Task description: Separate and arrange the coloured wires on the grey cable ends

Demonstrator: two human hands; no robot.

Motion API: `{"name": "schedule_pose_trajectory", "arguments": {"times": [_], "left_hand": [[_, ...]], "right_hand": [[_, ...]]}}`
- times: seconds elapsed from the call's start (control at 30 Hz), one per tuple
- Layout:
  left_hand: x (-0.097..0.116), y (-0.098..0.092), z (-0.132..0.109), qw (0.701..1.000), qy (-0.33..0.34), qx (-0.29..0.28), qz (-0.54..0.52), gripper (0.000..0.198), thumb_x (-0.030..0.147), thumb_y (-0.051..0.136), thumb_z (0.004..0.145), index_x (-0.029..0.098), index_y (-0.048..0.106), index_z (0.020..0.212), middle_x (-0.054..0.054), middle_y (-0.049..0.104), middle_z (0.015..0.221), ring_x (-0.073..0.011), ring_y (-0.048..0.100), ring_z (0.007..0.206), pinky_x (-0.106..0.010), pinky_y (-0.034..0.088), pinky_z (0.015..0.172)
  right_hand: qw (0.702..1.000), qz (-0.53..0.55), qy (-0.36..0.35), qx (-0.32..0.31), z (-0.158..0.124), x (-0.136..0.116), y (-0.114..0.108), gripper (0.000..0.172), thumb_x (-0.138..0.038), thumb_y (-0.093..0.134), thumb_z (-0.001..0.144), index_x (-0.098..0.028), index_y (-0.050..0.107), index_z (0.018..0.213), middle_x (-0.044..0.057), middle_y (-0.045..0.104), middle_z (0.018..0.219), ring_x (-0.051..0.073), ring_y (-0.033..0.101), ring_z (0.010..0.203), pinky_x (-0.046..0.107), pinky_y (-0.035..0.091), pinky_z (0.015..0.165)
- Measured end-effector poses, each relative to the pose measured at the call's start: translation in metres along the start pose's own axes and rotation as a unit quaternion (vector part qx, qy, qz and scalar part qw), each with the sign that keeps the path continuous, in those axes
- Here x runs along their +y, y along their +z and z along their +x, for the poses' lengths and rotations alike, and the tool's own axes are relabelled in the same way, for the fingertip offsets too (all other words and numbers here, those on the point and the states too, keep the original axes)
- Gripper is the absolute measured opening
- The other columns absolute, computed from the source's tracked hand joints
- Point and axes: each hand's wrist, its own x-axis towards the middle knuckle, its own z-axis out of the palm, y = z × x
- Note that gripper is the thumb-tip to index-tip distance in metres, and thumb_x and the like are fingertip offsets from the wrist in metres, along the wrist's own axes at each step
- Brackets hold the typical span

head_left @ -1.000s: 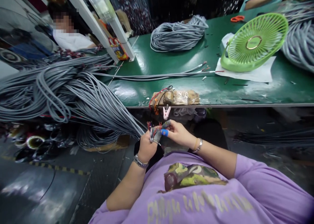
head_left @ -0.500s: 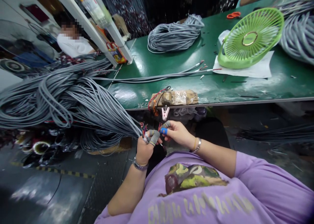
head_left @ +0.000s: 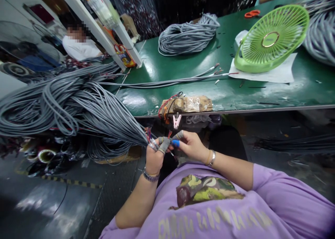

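My left hand (head_left: 155, 158) is closed around the ends of several grey cables (head_left: 123, 122), below the table's front edge. Coloured wire ends (head_left: 148, 134) stick up beside its fingers. My right hand (head_left: 192, 146) is pinched close against the left fingertips, with small reddish wires (head_left: 170, 133) showing between the two hands. Grey wraps cover some fingers on both hands, and a blue wrap is on the right thumb. Just above the hands a pink clip (head_left: 177, 121) hangs at a taped wooden block (head_left: 192, 104).
Looped grey cables lie to the left. On the green table (head_left: 146, 101) are a cable coil (head_left: 187, 36), a green fan (head_left: 270, 40) on paper, orange-handled scissors (head_left: 252, 14) and loose cables (head_left: 157, 82). A white post (head_left: 104, 33) stands at left; a person (head_left: 80, 47) is behind it.
My right hand has shifted slightly right and down, its fingers still near the left fingertips. The cable ends at my left hand have moved a little left. The view has shifted slightly.
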Motion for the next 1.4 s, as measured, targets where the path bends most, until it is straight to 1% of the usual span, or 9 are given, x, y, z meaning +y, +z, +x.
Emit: {"name": "schedule_pose_trajectory", "arguments": {"times": [0.1,0.17,0.33,0.5,0.83,0.97,1.1,1.23,1.4], "left_hand": [[-0.005,0.003,0.000,0.997,0.015,0.041,-0.058,0.017,0.032,0.067,0.080,0.015,0.068,0.076,0.000,0.063,0.059,-0.0100,0.055,0.055,-0.022,0.042,0.055],[-0.007,0.004,0.000,0.996,0.018,0.050,-0.073,0.017,0.032,0.068,0.079,0.016,0.068,0.076,0.001,0.062,0.058,-0.0099,0.054,0.054,-0.022,0.042,0.055],[-0.006,0.001,-0.003,0.999,0.023,0.022,-0.034,0.021,0.036,0.064,0.081,0.016,0.066,0.074,0.000,0.061,0.059,-0.0110,0.053,0.054,-0.024,0.042,0.056],[-0.004,-0.003,-0.007,0.999,0.038,-0.013,0.019,0.025,0.037,0.062,0.083,0.016,0.064,0.071,-0.001,0.062,0.060,-0.0117,0.054,0.055,-0.025,0.044,0.059],[0.006,-0.023,0.001,0.981,-0.013,-0.179,0.071,0.036,0.044,0.062,0.082,0.016,0.065,0.059,-0.004,0.063,0.056,-0.0131,0.052,0.053,-0.026,0.043,0.055],[0.008,-0.026,0.004,0.969,-0.027,-0.230,0.086,0.036,0.041,0.064,0.080,0.017,0.063,0.054,-0.003,0.059,0.051,-0.0122,0.049,0.050,-0.026,0.041,0.055],[0.004,-0.022,0.001,0.983,-0.014,-0.171,0.069,0.034,0.037,0.065,0.080,0.017,0.060,0.052,-0.001,0.057,0.049,-0.0116,0.048,0.049,-0.026,0.039,0.056],[-0.003,-0.016,-0.004,0.996,0.007,-0.088,0.028,0.033,0.034,0.065,0.081,0.017,0.059,0.053,0.001,0.054,0.048,-0.0104,0.045,0.047,-0.026,0.035,0.052],[-0.001,-0.012,-0.008,0.997,-0.001,-0.079,0.019,0.027,0.031,0.064,0.083,0.017,0.061,0.060,0.002,0.055,0.052,-0.0103,0.047,0.050,-0.026,0.035,0.054]], "right_hand": [[0.987,-0.117,-0.105,-0.013,-0.006,0.001,-0.001,0.013,-0.025,0.056,0.085,-0.017,0.065,0.082,0.005,0.063,0.074,0.014,0.055,0.067,0.026,0.044,0.064],[0.982,-0.135,-0.127,-0.027,-0.008,0.001,-0.002,0.015,-0.027,0.055,0.086,-0.017,0.066,0.084,0.006,0.063,0.076,0.014,0.055,0.068,0.026,0.044,0.065],[0.999,0.031,0.006,-0.041,0.002,-0.002,-0.006,0.027,-0.042,0.059,0.084,-0.015,0.061,0.086,0.004,0.063,0.078,0.013,0.055,0.068,0.026,0.046,0.064],[0.969,0.177,0.147,-0.090,0.017,-0.007,-0.008,0.038,-0.048,0.070,0.072,-0.014,0.058,0.086,-0.001,0.058,0.072,0.009,0.049,0.058,0.021,0.042,0.052],[0.914,0.327,0.196,-0.138,0.020,-0.001,-0.002,0.036,-0.039,0.078,0.062,-0.014,0.056,0.074,-0.004,0.055,0.060,0.006,0.044,0.050,0.020,0.035,0.049],[0.919,0.311,0.190,-0.148,0.024,-0.003,0.005,0.037,-0.040,0.079,0.062,-0.013,0.057,0.073,-0.005,0.054,0.058,0.005,0.043,0.048,0.018,0.033,0.046],[0.926,0.303,0.199,-0.109,0.025,0.000,0.007,0.035,-0.040,0.077,0.066,-0.012,0.059,0.076,-0.003,0.056,0.061,0.005,0.043,0.047,0.018,0.034,0.045],[0.906,0.334,0.254,-0.058,0.023,0.004,0.001,0.030,-0.041,0.069,0.075,-0.013,0.059,0.083,-0.001,0.059,0.069,0.005,0.046,0.049,0.018,0.040,0.046],[0.927,0.288,0.225,-0.088,0.017,-0.006,-0.004,0.018,-0.026,0.067,0.077,-0.011,0.063,0.087,-0.001,0.057,0.071,0.003,0.045,0.052,0.015,0.040,0.048]]}}
